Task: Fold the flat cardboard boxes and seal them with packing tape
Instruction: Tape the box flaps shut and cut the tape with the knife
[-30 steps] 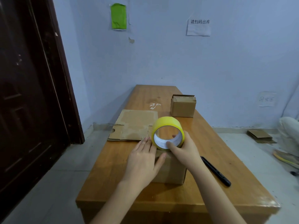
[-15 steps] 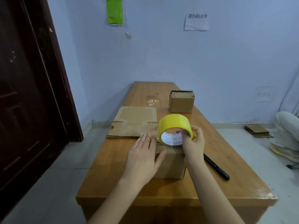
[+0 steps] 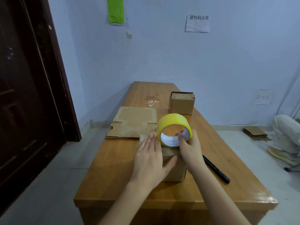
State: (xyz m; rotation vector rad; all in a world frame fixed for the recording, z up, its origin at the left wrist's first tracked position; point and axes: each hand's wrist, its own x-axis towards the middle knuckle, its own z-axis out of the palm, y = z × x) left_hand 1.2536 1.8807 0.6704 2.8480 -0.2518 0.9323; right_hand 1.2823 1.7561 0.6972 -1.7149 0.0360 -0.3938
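A person's two bare forearms reach forward over a long, glossy orange-brown wooden table (image 3: 113,168). Nearest, the left hand (image 3: 150,161) lies flat with straight fingers pressed on the top of a small folded box (image 3: 176,169) of matte brown cardboard, thumb spread toward the right. Just beside it, the right hand (image 3: 190,148) grasps a wide roll of shiny yellow packing tape (image 3: 174,129), thumb curled into its white inner core and fingers wrapped over the outer rim; the roll stands on edge on the far end of the box top, its round opening facing the viewer. A slim black pen (image 3: 216,170) lies on the table to the right of the box. Beyond the hands, a flat cardboard sheet (image 3: 134,122) with cut flaps and a notch lies on the table's left side. Farther back on the right stands a second small cardboard box (image 3: 181,103), its ridged top edges showing; what is inside cannot be seen. A dark wooden door (image 3: 32,95) stands at left. The pale blue wall (image 3: 178,59) behind carries a green paper (image 3: 116,11) and a white notice (image 3: 197,23). Folded cardboard scraps (image 3: 256,133) lie on the grey floor at right.
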